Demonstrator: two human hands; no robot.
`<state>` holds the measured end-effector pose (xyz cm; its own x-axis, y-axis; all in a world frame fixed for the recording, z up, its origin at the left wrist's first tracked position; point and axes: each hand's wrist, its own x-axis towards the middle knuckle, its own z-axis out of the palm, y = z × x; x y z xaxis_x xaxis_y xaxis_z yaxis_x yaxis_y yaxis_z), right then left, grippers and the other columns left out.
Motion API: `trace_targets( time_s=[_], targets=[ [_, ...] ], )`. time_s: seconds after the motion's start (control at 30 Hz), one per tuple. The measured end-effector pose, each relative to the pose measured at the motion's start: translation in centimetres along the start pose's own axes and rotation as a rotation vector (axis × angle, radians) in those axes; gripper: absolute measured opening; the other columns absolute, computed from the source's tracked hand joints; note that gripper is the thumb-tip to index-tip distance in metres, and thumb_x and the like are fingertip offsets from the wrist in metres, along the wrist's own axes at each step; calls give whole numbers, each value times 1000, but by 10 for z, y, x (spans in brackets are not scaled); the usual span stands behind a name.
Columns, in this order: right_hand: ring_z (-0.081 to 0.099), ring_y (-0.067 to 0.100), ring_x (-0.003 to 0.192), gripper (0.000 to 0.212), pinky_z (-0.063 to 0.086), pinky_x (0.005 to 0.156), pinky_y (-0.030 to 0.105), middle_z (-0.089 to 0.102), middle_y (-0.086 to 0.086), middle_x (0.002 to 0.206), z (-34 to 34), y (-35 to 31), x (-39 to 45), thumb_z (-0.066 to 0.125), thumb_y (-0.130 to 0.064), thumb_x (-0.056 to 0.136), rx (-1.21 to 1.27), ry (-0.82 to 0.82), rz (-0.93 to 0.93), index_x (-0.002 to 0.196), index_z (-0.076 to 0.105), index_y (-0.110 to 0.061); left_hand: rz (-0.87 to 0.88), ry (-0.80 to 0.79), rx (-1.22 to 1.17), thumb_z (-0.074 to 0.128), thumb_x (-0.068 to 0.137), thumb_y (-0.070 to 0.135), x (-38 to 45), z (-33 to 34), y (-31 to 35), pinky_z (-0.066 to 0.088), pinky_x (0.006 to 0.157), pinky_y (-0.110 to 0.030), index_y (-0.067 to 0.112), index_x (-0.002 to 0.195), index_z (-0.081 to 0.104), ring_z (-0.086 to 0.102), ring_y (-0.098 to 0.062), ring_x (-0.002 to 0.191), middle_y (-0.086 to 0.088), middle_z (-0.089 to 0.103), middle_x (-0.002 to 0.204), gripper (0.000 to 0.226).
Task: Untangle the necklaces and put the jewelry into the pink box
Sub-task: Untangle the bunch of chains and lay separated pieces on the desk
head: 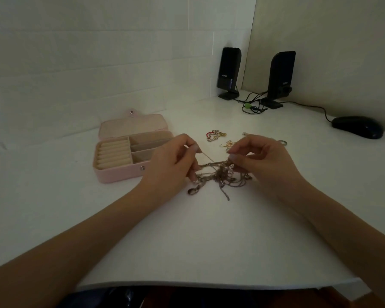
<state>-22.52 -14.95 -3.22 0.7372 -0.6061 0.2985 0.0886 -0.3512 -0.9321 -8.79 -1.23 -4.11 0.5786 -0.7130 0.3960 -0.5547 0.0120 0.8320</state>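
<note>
A tangled clump of necklaces [220, 176] lies on the white tabletop [209, 241] between the two hands, its thin chains knotted over one another, with a few loose ends trailing toward the near edge and a small oval pendant lying at the lower left of the clump. The left hand [176, 161] has its fingers curled and pinches a fine strand that runs taut from its thumb and forefinger down to the knot, while its lower fingers touch the left side of the clump. The right hand [260, 154] is curled as well, its thumb and forefinger pinching the top of the tangle from the other side. The pink box [120, 174] sits just left of the left hand, open, with its lid [133, 125] folded back flat toward the wall; inside are a row of cream ring rolls on the left and several divided compartments on the right, and whether anything lies in them cannot be told. Beyond the hands, a small heap of rings [216, 135] with a red one among them rests on the tabletop, with some gold earrings [227, 144] near it and a single ring [282, 142] just past the right hand. Farther back, two black speakers [229, 70] stand by the wall corner with their cables [251, 103] coiled between them, and a dark computer mouse [358, 126] lies to the right.
</note>
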Motion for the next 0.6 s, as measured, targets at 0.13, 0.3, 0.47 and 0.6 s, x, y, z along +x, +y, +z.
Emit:
trace_targets(
  time_s=[0.13, 0.3, 0.47, 0.6],
  targets=[
    [67, 14, 71, 11, 57, 66, 22, 64, 8, 79, -5, -5, 1, 63, 0, 87, 127, 94, 60, 87, 67, -10, 7, 21, -21, 44, 100, 16, -2, -1, -1, 39, 46, -25, 15, 75, 51, 47, -14, 41, 4, 55, 49, 25],
    [65, 13, 75, 13, 56, 66, 24, 66, 3, 78, -8, -6, 1, 57, -3, 92, 262, 65, 186, 96, 65, -13, -82, 82, -218, 43, 100, 15, 3, -2, 5, 48, 67, -22, 14, 68, 50, 62, -10, 66, 6, 63, 63, 33],
    [68, 16, 76, 14, 58, 70, 26, 68, 6, 82, -5, -11, -2, 57, -3, 90, 384, -32, 177, 101, 62, -11, -174, -66, -477, 44, 99, 15, 7, -3, 9, 53, 85, -28, 17, 62, 59, 69, -19, 90, -2, 73, 80, 40],
    [70, 18, 78, 18, 58, 67, 27, 69, 11, 83, 4, -17, -5, 62, -7, 79, 462, -155, 112, 97, 61, -8, -112, -134, -426, 52, 95, 9, 0, 8, 11, 53, 70, -22, 10, 81, 59, 67, -13, 72, -1, 71, 73, 16]
  ],
)
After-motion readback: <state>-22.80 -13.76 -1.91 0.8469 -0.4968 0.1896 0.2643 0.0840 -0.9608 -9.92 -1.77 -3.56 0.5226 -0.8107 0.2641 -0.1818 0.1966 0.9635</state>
